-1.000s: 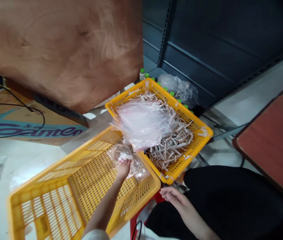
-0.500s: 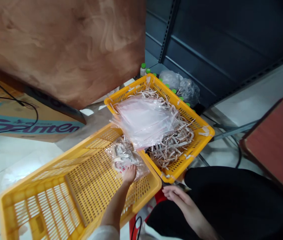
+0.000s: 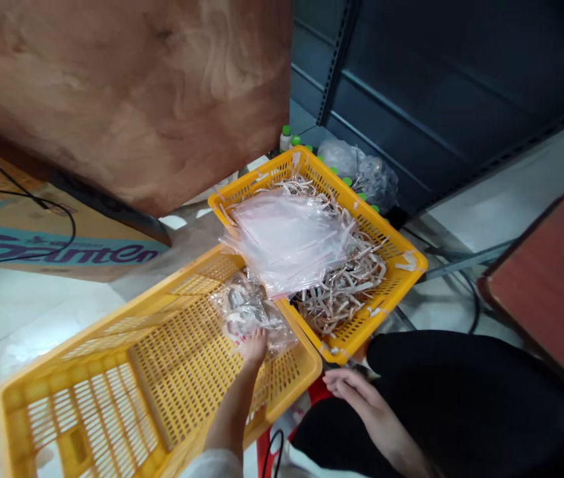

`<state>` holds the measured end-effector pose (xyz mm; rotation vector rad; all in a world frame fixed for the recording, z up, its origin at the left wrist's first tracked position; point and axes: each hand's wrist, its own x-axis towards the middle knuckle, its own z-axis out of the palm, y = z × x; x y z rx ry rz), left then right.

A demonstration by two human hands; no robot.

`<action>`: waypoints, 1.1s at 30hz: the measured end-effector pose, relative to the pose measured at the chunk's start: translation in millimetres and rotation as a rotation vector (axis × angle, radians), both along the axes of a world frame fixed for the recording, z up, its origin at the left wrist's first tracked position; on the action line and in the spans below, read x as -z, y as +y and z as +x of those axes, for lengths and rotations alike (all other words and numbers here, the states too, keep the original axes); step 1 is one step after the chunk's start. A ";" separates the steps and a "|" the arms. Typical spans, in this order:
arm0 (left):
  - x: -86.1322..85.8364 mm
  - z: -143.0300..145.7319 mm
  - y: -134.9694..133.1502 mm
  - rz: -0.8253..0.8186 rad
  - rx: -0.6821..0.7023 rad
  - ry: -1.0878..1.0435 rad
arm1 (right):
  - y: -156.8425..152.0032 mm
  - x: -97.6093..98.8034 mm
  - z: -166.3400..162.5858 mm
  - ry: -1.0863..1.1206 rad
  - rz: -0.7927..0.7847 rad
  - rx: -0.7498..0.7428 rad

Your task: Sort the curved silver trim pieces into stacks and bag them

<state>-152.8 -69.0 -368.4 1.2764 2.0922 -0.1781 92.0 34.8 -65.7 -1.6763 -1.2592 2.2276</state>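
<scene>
My left hand (image 3: pixel 253 348) reaches into the near yellow crate (image 3: pixel 112 372) and rests on a clear plastic bag (image 3: pixel 246 311) with pale items inside, lying in the crate's far corner. Its fingers are closed on the bag's lower edge. My right hand (image 3: pixel 354 388) lies by my dark-clothed knee, fingers stretched out and holding nothing, just below the corner of the far yellow crate (image 3: pixel 401 255). That crate holds a heap of pale strips (image 3: pixel 351 285) with a stack of clear zip bags (image 3: pixel 289 239) on top.
A brown wooden board (image 3: pixel 127 93) hangs over the upper left. A printed cardboard box (image 3: pixel 37 249) and black cable lie at left. Green-capped bottles (image 3: pixel 285 138) and crumpled plastic stand behind the far crate, by dark metal shelving (image 3: pixel 436 79). A red tabletop (image 3: pixel 555 285) is at right.
My left hand has slid slightly nearer along the bag in the near crate. The view has shifted a little; my right hand has barely moved.
</scene>
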 end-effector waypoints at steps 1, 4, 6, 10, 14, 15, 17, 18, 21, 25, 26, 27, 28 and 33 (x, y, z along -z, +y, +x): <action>-2.2 -6.1 -0.1 0.004 -0.041 -0.014 | -0.3 0.7 -0.2 0.008 -0.004 0.003; -12.6 -28.9 0.3 0.037 -0.187 -0.044 | -0.8 1.2 -1.2 0.025 0.004 0.011; -23.1 -48.8 1.3 0.090 -0.306 -0.035 | -0.9 0.5 -1.6 0.034 0.017 0.009; -55.4 -101.8 3.4 0.272 -0.552 0.067 | -1.3 -1.1 -0.7 0.064 0.021 0.002; -97.7 -153.4 3.3 0.478 -0.697 0.185 | -1.4 -1.9 0.7 0.087 0.011 0.002; -106.7 -161.3 3.6 0.526 -0.705 0.201 | -1.3 -2.2 0.9 0.091 0.011 0.000; -118.9 -167.6 5.8 0.596 -0.684 0.207 | -1.1 -3.3 0.9 0.096 0.008 -0.003; -121.1 -165.8 7.9 0.614 -0.656 0.197 | -1.0 -4.0 0.8 0.098 0.009 -0.001; -110.4 -141.8 17.5 0.605 -0.532 0.128 | -0.7 -5.7 0.8 0.096 0.018 0.005; -68.8 -79.0 32.1 0.528 -0.355 -0.003 | -0.6 -5.5 2.3 0.092 0.030 0.000; -57.6 -60.7 34.9 0.503 -0.318 -0.032 | -0.5 -5.1 2.8 0.090 0.031 -0.003; -47.1 -42.6 37.2 0.480 -0.285 -0.059 | -0.5 -4.6 3.2 0.087 0.033 -0.005; -37.8 -25.5 39.1 0.458 -0.254 -0.086 | -0.5 -4.1 3.6 0.082 0.034 -0.007; -9.6 26.8 43.5 0.369 -0.116 -0.179 | 0.5 -1.7 2.7 0.057 0.038 -0.030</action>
